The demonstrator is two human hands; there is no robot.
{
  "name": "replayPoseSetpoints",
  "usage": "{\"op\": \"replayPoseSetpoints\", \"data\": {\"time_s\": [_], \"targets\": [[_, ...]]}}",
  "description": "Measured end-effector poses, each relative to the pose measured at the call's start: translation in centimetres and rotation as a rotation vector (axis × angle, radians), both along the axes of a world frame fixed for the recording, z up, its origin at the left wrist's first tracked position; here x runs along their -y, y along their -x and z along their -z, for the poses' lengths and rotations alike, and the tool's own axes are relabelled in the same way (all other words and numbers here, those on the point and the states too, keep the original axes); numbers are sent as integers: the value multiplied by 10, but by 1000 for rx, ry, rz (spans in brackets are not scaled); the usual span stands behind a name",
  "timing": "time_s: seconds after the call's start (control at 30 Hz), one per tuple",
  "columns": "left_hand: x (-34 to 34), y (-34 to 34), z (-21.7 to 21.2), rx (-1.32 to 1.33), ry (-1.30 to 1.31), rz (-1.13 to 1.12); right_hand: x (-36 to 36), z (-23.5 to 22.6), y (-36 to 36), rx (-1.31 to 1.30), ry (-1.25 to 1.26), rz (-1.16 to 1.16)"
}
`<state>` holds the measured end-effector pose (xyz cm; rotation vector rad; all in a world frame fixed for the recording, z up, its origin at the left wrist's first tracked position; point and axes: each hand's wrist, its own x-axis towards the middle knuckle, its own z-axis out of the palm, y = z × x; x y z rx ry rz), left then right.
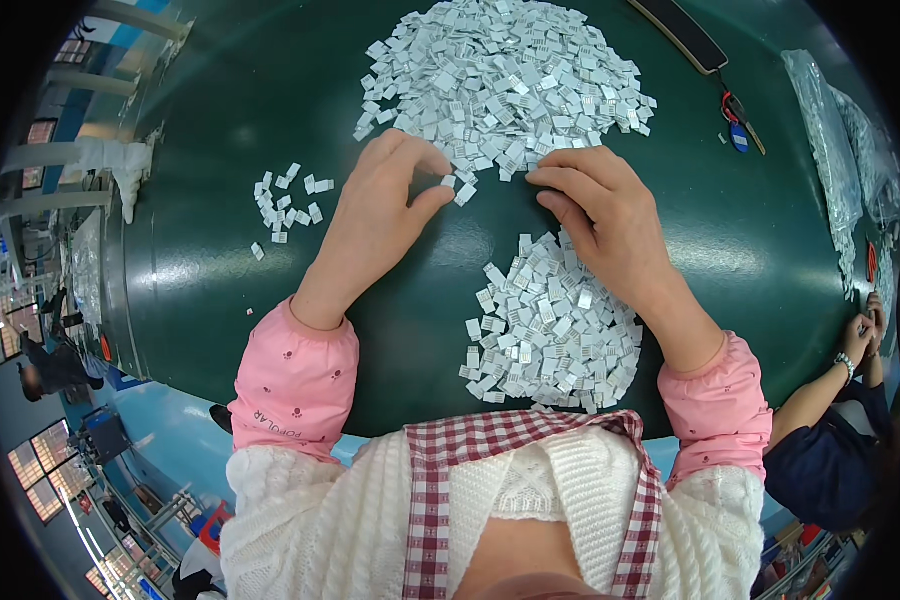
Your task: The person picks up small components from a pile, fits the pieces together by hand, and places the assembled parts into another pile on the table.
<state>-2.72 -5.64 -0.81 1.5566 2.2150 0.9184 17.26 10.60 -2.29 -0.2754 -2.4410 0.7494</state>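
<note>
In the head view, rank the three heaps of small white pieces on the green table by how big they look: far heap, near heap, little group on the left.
1. Far heap, the widest spread.
2. Near heap, under the right hand; it sits nearer the camera, so the gap may be bigger than it looks.
3. Little left group, beside the left hand, plainly smallest.

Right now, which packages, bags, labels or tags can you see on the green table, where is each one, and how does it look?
Clear plastic bags: far right of the green table, long, crinkled, see-through, holding pale small pieces.
Round blue tag: upper right, beside a red clip on a cord from a flat black strip.
Small white tiles: big pile at top centre, a second pile near the person, few loose ones at left; too small to tell if they are labels.
</note>
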Motion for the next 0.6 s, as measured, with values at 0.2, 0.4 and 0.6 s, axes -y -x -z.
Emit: {"op": "replayPoseSetpoints", "data": {"time_s": [0.2, 0.4, 0.6], "targets": [[-6, -10, -16, 463, 63, -117, 4, -7, -2, -28, 20, -3], [-22, -30, -19, 1064, -81, -93, 9, -17, -3, -52, 476, -59], [-27, -33, -21, 1200, -54, -46, 5, -15, -4, 12, 719, -72]]}}
